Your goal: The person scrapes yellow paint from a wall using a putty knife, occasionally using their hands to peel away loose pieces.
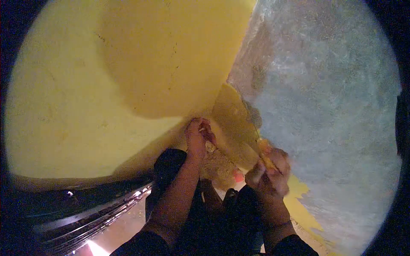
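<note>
My right hand (pixel 273 173) is closed round a slim orange-yellow tool (pixel 267 161), whose kind I cannot make out. Its upper end lies close to the border between a yellow surface (pixel 64 98) and a mottled grey-blue surface (pixel 329 98). Left of it, my left hand (pixel 199 138) has its fingers curled inward against the yellow side; what they hold, if anything, is hidden. Just below those fingers shows a small pale patch (pixel 210 146). Between the hands runs a darker, shaded yellow strip (pixel 232 111).
A ragged yellow edge (pixel 301 192) borders the grey-blue surface at lower right. Dark, shiny banded material (pixel 85 213) curves along the lower left, with a bright light (pixel 97 248) beneath it. A small red thing (pixel 238 175) shows between my forearms. My shadow falls across the yellow.
</note>
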Tool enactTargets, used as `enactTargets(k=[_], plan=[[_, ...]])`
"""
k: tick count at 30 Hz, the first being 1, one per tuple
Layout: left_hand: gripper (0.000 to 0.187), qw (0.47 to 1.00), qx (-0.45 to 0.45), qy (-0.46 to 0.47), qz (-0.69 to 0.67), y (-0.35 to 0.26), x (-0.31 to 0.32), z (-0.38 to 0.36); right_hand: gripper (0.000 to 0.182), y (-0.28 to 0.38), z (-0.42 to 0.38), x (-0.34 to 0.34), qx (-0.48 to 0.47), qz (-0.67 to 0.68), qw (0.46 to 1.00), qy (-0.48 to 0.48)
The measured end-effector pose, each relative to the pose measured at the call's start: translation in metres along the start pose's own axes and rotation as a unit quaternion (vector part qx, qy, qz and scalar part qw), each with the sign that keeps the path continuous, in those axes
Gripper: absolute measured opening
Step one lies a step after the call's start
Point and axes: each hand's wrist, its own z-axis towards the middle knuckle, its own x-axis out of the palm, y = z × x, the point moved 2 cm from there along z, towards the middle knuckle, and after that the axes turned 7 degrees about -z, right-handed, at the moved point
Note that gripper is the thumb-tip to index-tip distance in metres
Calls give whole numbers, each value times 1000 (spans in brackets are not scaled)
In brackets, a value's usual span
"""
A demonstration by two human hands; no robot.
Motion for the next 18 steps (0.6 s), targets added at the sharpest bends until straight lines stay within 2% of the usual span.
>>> enactTargets(k=[2,6,12,13,15,16,18], plan=[[30,997,-43,-8,-59,4,-1,3,14,-2,-9,2,-27,22,997,-75],[31,1000,-8,10,-19,-4,0,1,20,1,-13,10,1,40,990,-133],[30,998,-40,-46,-20,-3,5,-1,13,-1,2,12,65,-123,990,11],[30,998,-44,-32,-37,1,4,-1,13,-5,-4,11,67,-127,990,10],[30,997,-50,-14,-49,6,-4,6,17,-11,-11,15,86,-99,987,93],[30,997,-56,-2,-45,7,-8,10,17,-8,-14,6,83,-99,987,91],[31,997,-62,3,-45,3,-8,9,27,20,7,-30,-51,11,997,-57]])
